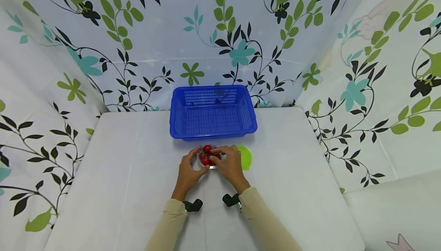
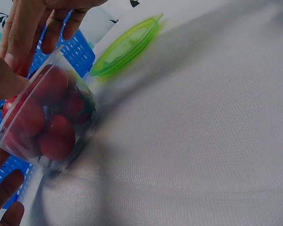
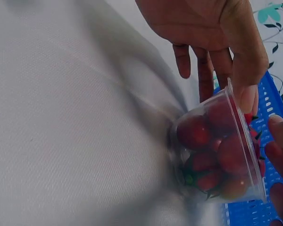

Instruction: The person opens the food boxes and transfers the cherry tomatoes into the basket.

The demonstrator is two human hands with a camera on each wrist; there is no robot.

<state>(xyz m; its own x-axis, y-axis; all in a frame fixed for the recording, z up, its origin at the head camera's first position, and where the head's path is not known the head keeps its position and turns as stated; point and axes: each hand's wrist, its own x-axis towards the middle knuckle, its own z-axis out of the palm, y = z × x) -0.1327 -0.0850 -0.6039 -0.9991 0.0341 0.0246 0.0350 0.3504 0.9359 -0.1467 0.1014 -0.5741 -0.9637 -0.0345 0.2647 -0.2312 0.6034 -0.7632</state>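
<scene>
A small clear plastic container (image 1: 213, 167) of red cherry tomatoes (image 2: 56, 136) stands on the white table, uncovered. My left hand (image 1: 188, 173) curves round its left side, thumb at the near rim and fingers at the far left, and holds it. From the right, my right hand (image 1: 231, 166) reaches over the rim. Its thumb and index finger pinch a tomato at the top, partly hidden by the fingers. Green stems show on some tomatoes in the right wrist view. Just right of the container lies a bright green round lid (image 1: 246, 158) with a tab.
Behind the container stands a blue plastic basket (image 1: 213, 134) with mesh walls, near the table's far edge. White cloth printed with leaves and birds (image 1: 155, 51) hangs at the back and sides. The white tabletop (image 1: 138, 189) extends to both sides.
</scene>
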